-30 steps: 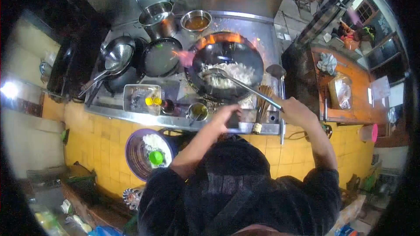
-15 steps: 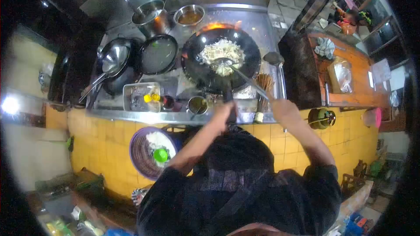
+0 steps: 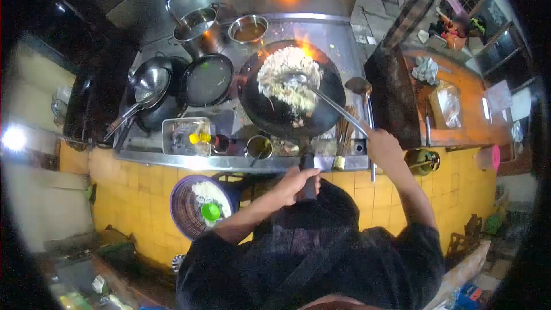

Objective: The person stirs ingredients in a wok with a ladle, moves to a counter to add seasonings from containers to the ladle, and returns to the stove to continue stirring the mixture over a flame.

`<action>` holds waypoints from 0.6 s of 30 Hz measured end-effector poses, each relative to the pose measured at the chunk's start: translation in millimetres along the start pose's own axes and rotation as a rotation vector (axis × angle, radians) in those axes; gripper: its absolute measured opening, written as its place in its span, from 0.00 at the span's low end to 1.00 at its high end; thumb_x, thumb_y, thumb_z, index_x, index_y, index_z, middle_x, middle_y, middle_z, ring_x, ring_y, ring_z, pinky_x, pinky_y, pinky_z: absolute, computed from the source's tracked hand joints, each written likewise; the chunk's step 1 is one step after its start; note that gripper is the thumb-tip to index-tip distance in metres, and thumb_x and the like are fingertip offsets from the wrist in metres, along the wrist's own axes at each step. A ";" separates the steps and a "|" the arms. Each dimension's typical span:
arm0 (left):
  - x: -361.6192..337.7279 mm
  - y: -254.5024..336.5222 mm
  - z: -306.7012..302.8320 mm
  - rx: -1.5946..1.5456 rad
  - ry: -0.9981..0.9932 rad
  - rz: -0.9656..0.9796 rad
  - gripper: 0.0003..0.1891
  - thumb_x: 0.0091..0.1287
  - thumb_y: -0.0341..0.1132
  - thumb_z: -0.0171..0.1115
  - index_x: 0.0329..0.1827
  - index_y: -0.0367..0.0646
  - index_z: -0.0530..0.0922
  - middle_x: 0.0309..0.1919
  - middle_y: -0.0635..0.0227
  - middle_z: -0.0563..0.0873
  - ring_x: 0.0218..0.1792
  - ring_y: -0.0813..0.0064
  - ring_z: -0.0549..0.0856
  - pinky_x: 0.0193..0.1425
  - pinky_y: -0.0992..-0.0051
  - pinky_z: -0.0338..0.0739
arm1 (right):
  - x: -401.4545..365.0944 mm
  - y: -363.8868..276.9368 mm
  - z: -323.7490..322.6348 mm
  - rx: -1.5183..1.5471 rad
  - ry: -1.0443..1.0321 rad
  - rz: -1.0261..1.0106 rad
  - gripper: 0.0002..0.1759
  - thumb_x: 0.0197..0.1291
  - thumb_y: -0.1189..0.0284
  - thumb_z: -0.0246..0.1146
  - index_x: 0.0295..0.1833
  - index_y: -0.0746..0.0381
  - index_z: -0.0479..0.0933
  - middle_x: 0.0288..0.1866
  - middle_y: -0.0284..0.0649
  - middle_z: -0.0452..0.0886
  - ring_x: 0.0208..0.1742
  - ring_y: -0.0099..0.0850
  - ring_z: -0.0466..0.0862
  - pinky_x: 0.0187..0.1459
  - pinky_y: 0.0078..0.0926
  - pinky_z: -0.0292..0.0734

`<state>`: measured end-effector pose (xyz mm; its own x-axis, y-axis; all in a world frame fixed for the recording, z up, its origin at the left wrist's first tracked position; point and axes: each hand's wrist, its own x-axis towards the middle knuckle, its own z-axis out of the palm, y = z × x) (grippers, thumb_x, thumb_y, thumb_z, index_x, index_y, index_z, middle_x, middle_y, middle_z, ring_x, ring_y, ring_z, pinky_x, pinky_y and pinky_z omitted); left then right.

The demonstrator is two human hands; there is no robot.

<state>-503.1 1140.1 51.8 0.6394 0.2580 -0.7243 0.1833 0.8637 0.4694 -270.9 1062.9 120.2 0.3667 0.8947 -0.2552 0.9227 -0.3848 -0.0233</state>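
Observation:
A black wok (image 3: 287, 112) sits tilted over the burner, with flames (image 3: 304, 46) at its far rim. White rice or noodles (image 3: 284, 77) are spread up its far side. My left hand (image 3: 298, 182) is closed around the wok's dark handle, pulled back past the counter's front edge. My right hand (image 3: 383, 146) grips the long metal handle of a ladle (image 3: 298, 80) whose bowl lies in the food.
Left of the wok are a dark pan (image 3: 208, 79), a steel pot (image 3: 198, 28), a sauce bowl (image 3: 248, 28) and a second wok with ladles (image 3: 150, 83). A tray with bottles (image 3: 186, 136) and a small cup (image 3: 259, 147) line the counter front. A purple basket (image 3: 189, 206) is on the floor. An orange table (image 3: 459, 109) stands right.
My left hand has pulled the wok handle back toward me and the wok has tilted. The food has shifted up the wok's far side, and flames show at the rim again.

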 end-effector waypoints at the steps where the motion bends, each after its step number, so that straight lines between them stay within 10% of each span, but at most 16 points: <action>1: 11.4 7.4 -4.2 0.082 0.073 0.075 0.06 0.60 0.32 0.57 0.28 0.39 0.74 0.18 0.66 0.77 0.19 0.72 0.79 0.24 0.72 0.76 | -10.4 1.5 -17.0 0.080 0.020 -0.003 0.29 0.56 0.72 0.53 0.65 0.54 0.60 0.30 0.50 0.78 0.31 0.48 0.81 0.34 0.42 0.77; 8: 125.2 31.0 -74.5 0.474 0.262 0.400 0.05 0.59 0.30 0.59 0.31 0.39 0.73 0.18 0.67 0.78 0.16 0.75 0.77 0.21 0.75 0.74 | 61.7 -21.7 95.6 0.684 0.187 -0.014 0.16 0.61 0.67 0.50 0.50 0.65 0.68 0.32 0.60 0.76 0.38 0.55 0.78 0.38 0.48 0.72; 11: 152.5 13.3 -94.4 0.142 0.061 0.457 0.04 0.59 0.28 0.57 0.33 0.35 0.75 0.23 0.63 0.81 0.24 0.74 0.81 0.27 0.76 0.76 | 124.8 -37.0 153.7 0.273 0.020 -0.264 0.15 0.64 0.66 0.46 0.45 0.67 0.69 0.33 0.62 0.75 0.39 0.54 0.77 0.39 0.47 0.72; 18: 142.3 25.0 -85.2 -0.108 0.030 0.187 0.13 0.60 0.37 0.61 0.37 0.34 0.74 0.27 0.60 0.82 0.24 0.70 0.82 0.28 0.71 0.81 | 121.4 -42.4 117.6 0.480 0.069 0.170 0.23 0.65 0.58 0.42 0.50 0.69 0.67 0.41 0.62 0.76 0.42 0.55 0.78 0.42 0.47 0.73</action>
<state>-471.1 1235.2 -82.6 0.6323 0.4291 -0.6451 -0.0184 0.8407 0.5412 -279.6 1161.2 -23.4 0.5289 0.8171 -0.2294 0.6968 -0.5724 -0.4322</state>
